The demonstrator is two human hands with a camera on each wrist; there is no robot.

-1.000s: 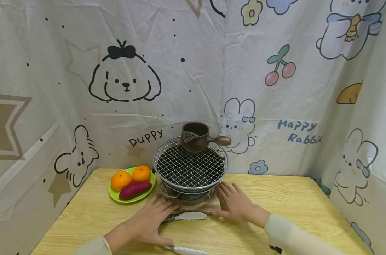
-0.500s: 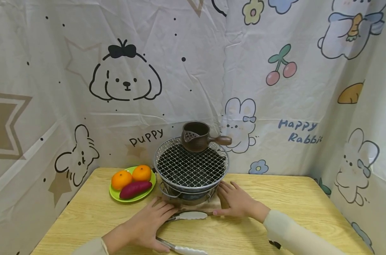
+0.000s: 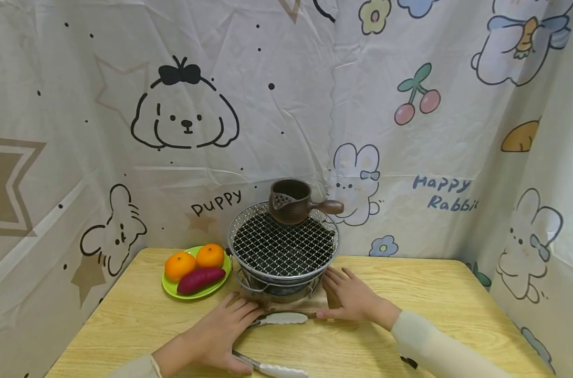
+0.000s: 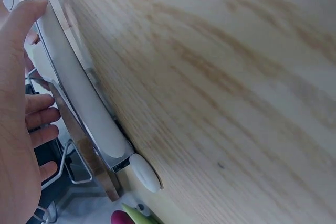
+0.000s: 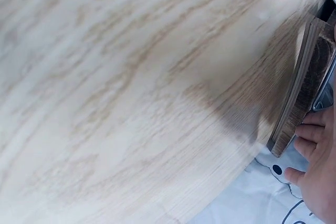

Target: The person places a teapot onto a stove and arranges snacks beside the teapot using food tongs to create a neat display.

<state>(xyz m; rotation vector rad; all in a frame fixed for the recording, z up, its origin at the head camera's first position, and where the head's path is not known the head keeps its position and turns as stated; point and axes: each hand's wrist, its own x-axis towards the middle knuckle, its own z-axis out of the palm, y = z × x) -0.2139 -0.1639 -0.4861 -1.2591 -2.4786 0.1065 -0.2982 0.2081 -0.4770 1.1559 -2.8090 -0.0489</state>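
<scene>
In the head view a round charcoal grill (image 3: 286,247) with a wire mesh stands on a wooden board (image 3: 305,305). A brown clay pot (image 3: 290,205) with a side handle sits on the mesh toward the back. My left hand (image 3: 220,328) lies spread over a pair of tongs (image 3: 281,318) with white tips, hiding part of them. Its fingers reach the board's front left corner, and its thumb rests at the near tong arm, as the left wrist view shows. My right hand (image 3: 350,296) rests with extended fingers along the board's right edge, thumb at the front corner.
Left of the grill, a green plate (image 3: 191,297) holds two oranges (image 3: 209,257) and a purple sweet potato (image 3: 200,282). The light wooden table (image 3: 423,294) extends to the right. A printed cloth (image 3: 277,105) hangs close behind the grill and along both sides.
My left thumb has shifted slightly toward me and left, uncovering more of the near tong arm. The right hand, grill and pot have stayed in place.
</scene>
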